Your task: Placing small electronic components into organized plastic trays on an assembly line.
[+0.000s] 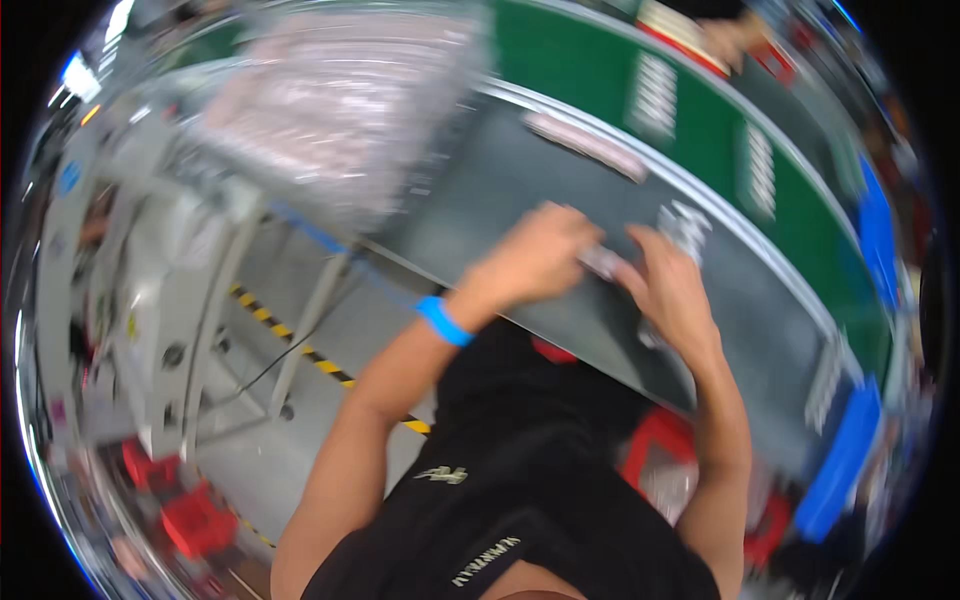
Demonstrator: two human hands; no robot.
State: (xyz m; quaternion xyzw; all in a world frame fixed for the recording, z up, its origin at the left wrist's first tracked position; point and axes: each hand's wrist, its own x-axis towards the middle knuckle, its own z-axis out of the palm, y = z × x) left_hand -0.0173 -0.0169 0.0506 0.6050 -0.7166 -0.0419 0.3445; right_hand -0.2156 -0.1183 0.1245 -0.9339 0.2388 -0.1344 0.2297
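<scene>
My left hand [545, 252], with a blue band [444, 321] on its wrist, is closed on one end of a small pale, shiny piece [600, 262]. The thumb of my right hand [672, 292] meets the other end, so the piece spans the gap between both hands above the grey worktop [480, 190]. Motion blur hides its exact kind. Crumpled clear plastic [686, 228] lies just beyond my right hand. Another small shiny bit [650, 335] shows below that palm, too blurred to name.
A tall stack of clear-wrapped pinkish packs [340, 100] stands at the far left. One pink strip-shaped pack [585, 145] lies along the worktop's far edge. Beyond runs a green conveyor [585, 60] carrying white ribbed pieces [654, 95]. Another person's hand [728, 42] works across it. Blue bins [840, 460] line the right.
</scene>
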